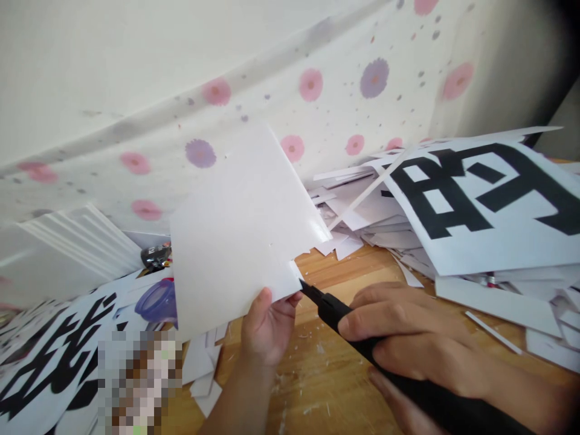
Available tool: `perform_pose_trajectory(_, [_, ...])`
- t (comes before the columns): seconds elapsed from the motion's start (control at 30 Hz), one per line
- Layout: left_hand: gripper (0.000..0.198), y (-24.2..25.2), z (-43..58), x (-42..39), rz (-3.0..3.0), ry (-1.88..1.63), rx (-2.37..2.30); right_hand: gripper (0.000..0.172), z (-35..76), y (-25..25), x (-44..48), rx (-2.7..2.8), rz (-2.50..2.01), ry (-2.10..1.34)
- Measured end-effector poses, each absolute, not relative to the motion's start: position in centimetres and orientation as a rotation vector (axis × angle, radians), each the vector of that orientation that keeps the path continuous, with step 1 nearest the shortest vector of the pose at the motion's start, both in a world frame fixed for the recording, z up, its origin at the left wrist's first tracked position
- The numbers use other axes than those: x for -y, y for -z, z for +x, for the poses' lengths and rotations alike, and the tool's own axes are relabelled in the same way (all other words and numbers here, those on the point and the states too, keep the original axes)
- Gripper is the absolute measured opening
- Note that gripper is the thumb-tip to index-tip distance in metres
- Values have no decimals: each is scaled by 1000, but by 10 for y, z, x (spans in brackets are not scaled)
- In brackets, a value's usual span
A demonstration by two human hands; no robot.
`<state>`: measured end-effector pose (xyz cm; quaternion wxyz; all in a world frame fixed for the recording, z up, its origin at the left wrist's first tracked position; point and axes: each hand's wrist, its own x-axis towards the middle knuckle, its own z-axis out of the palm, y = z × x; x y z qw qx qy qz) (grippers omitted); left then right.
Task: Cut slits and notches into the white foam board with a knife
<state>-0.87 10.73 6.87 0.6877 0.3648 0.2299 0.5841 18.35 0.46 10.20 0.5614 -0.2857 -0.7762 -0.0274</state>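
Note:
My left hand (272, 320) grips a white foam board (235, 211) by its lower edge, thumb on the near face and fingers behind. The board stands tilted above the table, with a step-shaped notch in its lower right edge. In my right hand (417, 338) is a black utility knife (338, 311), fingers wrapped round its long handle. The narrow tip of the knife meets the board's edge just below the notch, close to my left fingertips. Behind the board, the fingers of my left hand are partly hidden.
White offcuts (380, 211) are heaped at the right, under a sheet with a large black character (457, 187). More printed sheets (58, 362), a purple bowl (158, 302) and upright boards (77, 241) stand left. The wooden table (326, 386) bears scraps. Flowered sheeting (258, 115) covers the wall.

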Motion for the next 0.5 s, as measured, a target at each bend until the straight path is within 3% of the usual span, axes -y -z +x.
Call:
perform_pose_trajectory(0.17, [38,-69,-7,-105,774,-1287,-507,21,178,-94,-11,1690,-591,62])
perform_pose_trajectory(0.5, [47,-62,-9,-100,825,-1212,-485,28,184,-103,-13,1719,-596,81])
